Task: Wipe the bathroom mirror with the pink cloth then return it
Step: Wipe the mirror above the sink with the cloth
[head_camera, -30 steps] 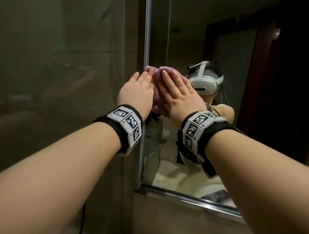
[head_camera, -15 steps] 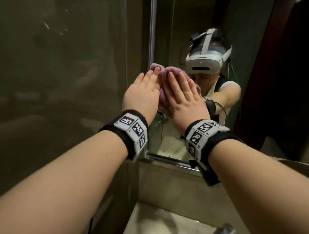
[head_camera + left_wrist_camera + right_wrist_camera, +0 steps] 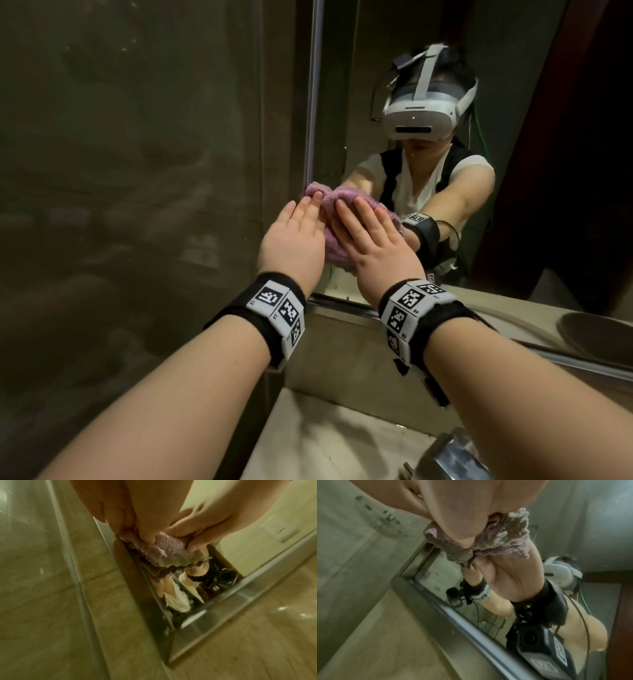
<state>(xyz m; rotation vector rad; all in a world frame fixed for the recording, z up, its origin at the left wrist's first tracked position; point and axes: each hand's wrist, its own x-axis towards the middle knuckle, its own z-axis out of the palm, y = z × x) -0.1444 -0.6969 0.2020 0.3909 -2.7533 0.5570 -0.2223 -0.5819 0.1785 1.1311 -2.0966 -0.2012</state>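
A pale stone counter (image 3: 342, 442) under the mirror carries a chrome faucet (image 3: 452, 459) at its near right.

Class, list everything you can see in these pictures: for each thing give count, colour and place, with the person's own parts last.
cloth: one, pink, bunched against the mirror near its lower left corner
mirror: one, metal-framed, on the wall above the counter
counter: one, pale stone, below the mirror
tap: one, chrome, bottom right
wristbands: two, black with white code tags
left hand: one, fingers straight, pressing the cloth
right hand: one, fingers straight, pressing the cloth
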